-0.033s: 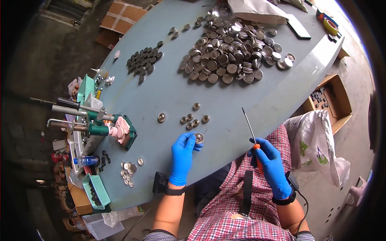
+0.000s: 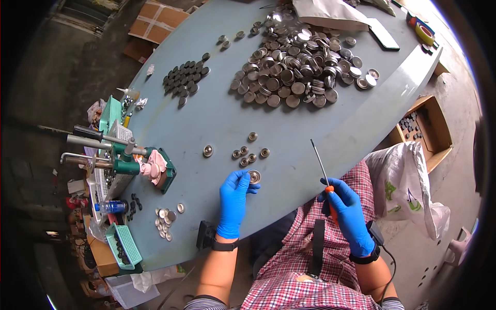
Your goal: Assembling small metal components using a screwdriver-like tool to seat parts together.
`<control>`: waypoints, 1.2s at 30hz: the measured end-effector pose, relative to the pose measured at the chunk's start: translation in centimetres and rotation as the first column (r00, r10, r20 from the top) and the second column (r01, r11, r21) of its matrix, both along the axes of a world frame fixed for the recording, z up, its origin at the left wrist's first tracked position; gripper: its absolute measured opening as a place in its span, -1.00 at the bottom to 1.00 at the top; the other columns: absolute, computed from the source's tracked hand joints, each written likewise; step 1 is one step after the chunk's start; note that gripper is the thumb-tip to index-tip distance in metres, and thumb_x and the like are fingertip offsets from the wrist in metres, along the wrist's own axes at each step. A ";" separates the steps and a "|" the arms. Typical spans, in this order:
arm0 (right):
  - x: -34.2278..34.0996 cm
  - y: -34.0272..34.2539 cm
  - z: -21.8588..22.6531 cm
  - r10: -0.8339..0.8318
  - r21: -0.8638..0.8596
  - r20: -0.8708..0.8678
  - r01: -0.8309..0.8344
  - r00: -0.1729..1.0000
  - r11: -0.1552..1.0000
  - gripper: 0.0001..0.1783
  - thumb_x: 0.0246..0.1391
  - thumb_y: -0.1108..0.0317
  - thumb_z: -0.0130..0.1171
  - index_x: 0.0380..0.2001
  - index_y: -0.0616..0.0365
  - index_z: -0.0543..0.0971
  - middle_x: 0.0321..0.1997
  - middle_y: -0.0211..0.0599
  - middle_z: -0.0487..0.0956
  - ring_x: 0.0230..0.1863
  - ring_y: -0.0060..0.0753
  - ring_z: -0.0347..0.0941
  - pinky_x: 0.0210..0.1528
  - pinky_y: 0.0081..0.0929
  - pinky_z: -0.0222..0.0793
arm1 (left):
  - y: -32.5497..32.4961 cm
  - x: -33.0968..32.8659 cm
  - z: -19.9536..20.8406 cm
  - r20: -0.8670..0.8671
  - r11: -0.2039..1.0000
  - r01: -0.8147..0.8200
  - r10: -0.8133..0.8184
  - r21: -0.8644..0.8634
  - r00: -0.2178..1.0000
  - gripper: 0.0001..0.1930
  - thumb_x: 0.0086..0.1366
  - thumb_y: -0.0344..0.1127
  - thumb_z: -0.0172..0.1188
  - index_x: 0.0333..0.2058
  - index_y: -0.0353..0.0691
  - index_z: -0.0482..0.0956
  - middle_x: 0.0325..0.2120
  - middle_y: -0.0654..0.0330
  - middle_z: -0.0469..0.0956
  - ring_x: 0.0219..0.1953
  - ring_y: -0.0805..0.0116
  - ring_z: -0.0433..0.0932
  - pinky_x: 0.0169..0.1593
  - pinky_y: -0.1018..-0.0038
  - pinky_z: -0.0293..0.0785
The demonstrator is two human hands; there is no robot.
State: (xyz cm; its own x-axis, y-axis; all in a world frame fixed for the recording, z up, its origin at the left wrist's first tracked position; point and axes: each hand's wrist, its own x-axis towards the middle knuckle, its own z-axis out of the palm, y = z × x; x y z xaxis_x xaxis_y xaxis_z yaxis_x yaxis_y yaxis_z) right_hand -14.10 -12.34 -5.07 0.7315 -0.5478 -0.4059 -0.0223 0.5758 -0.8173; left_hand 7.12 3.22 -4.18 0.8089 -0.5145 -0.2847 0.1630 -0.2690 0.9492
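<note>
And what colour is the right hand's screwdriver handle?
The screwdriver handle is orange-red, showing best in the head view.

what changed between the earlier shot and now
Barely anything: the left hand and the round metal part it holds have shifted a hair to the left. Nothing was taken up or let go. The right hand still holds the orange-handled screwdriver, and the metal heap looks the same.
</note>
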 end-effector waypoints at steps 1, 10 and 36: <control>0.1 0.1 0.1 0.003 -0.001 0.003 -0.003 1.000 1.000 -0.65 0.26 0.36 0.02 0.07 0.25 0.42 -0.33 -0.36 0.55 -0.42 -0.68 0.38 -0.39 -0.71 0.30 | 0.2 0.3 -0.1 0.021 0.999 -0.040 0.041 -0.019 0.999 -0.81 0.35 -0.31 0.10 -0.22 -0.34 0.54 -0.43 0.25 0.56 -0.45 0.57 0.50 -0.35 0.64 0.43; 0.2 1.5 0.6 0.020 0.038 -0.016 -0.019 1.000 0.999 -0.65 0.25 0.40 0.00 0.08 0.23 0.42 -0.32 -0.38 0.55 -0.38 -0.67 0.41 -0.34 -0.70 0.33 | 2.7 10.8 -3.4 0.457 0.972 -0.202 0.128 0.118 0.880 -0.81 0.36 -0.31 0.07 -0.26 -0.34 0.55 -0.44 0.32 0.53 -0.44 0.61 0.40 -0.34 0.65 0.39; -1.3 0.2 1.1 -0.008 -0.115 -0.075 0.000 0.997 0.993 -0.63 0.24 0.46 -0.01 0.10 0.26 0.41 -0.29 -0.34 0.57 -0.40 -0.68 0.43 -0.34 -0.68 0.41 | -15.6 8.7 -1.1 0.790 0.803 0.054 -0.595 0.594 0.147 -0.72 0.12 -0.29 0.28 -0.22 -0.19 0.43 -0.25 0.04 0.45 -0.30 0.03 0.53 -0.21 0.21 0.46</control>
State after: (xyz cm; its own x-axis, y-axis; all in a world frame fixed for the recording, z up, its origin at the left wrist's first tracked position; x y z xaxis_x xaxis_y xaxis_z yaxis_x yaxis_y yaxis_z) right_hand -15.35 -12.16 -3.98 0.6991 -0.5967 -0.3941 -0.0841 0.4787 -0.8739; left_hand 15.85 -12.37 -5.24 0.3726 -0.8812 0.2910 -0.9280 -0.3555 0.1118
